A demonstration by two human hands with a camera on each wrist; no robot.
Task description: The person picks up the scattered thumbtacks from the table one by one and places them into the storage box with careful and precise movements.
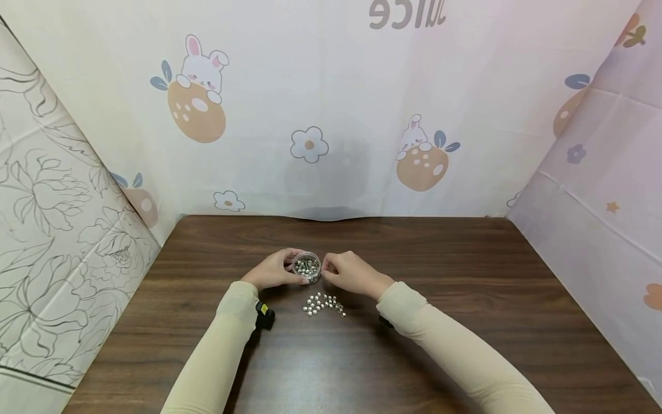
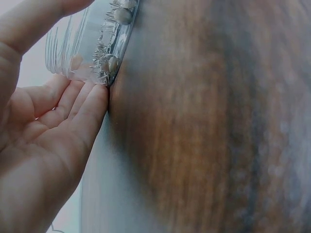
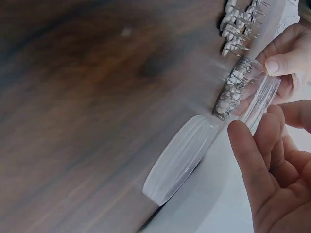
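Note:
In the head view my left hand point(image 1: 274, 270) holds a clear round plastic jar point(image 1: 307, 280), its thumb and fingers around the side. Silver thumbtacks point(image 1: 306, 265) lie inside the jar. My right hand point(image 1: 357, 275) is at the jar's right side, thumb and fingertips drawn together beside the rim. In the right wrist view its fingers point(image 3: 250, 155) are bent near the jar's threaded rim; whether a tack sits between the fingertips is hidden. The left wrist view shows my left fingers point(image 2: 87, 111) against the jar wall.
Loose thumbtacks point(image 1: 323, 305) lie on the brown wooden table point(image 1: 465, 276), on the near side of the jar. A translucent white lid point(image 3: 180, 160) lies beside the jar in the right wrist view. A patterned curtain point(image 1: 331, 103) hangs behind the table.

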